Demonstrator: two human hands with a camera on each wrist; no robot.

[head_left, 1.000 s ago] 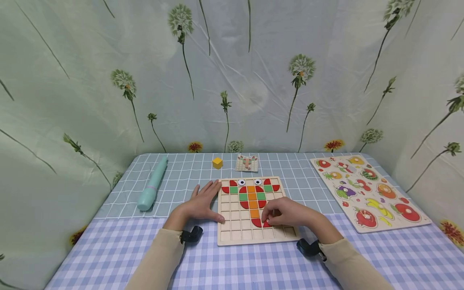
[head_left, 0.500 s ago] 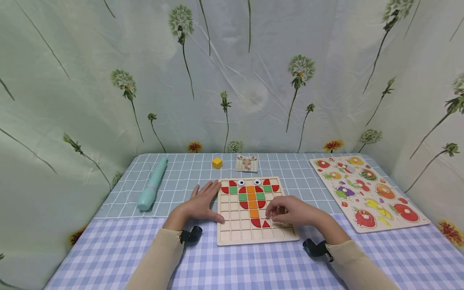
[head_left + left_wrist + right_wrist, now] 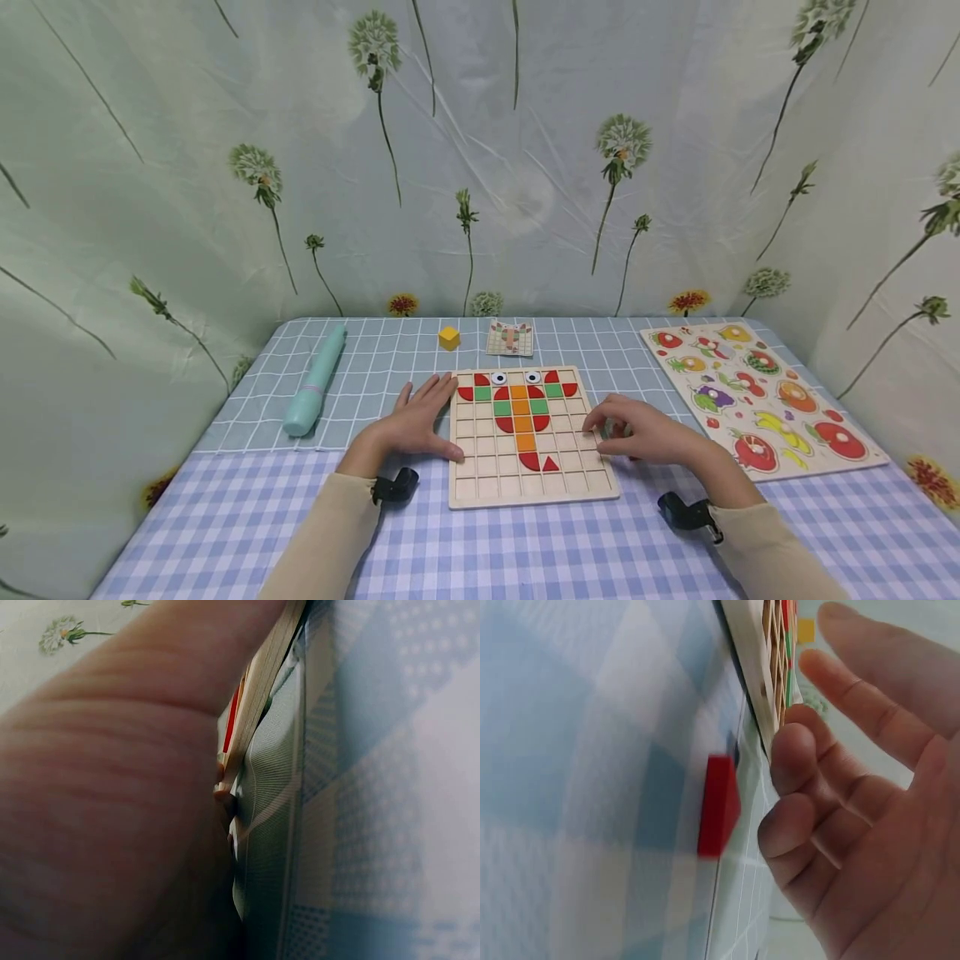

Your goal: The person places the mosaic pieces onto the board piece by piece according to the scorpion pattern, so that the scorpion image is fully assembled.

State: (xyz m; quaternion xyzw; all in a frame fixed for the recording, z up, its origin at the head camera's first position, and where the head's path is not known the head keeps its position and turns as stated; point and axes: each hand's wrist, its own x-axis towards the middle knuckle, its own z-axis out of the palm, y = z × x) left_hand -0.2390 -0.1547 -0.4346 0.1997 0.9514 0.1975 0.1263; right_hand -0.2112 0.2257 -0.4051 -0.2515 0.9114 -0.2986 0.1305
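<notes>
A wooden grid board lies on the table, bearing red, green and orange pieces and two eye discs in a symmetrical figure. At the figure's bottom sits a small red triangle. My left hand rests along the board's left edge, fingers spread, thumb at its side. Over the board's right edge hovers my right hand, fingers loosely bent and nothing between them. In the right wrist view, a red triangular block lies on the cloth close to those fingers; in the head view the hand hides it.
Behind the board stand a yellow cube and a small picture card with a similar figure. A teal wand-shaped object lies at the left. A fruit puzzle board occupies the right side. A patterned curtain hangs behind.
My right hand has left the red triangle at the figure's bottom and moved right, to the board's right edge. The left hand has stayed in place.
</notes>
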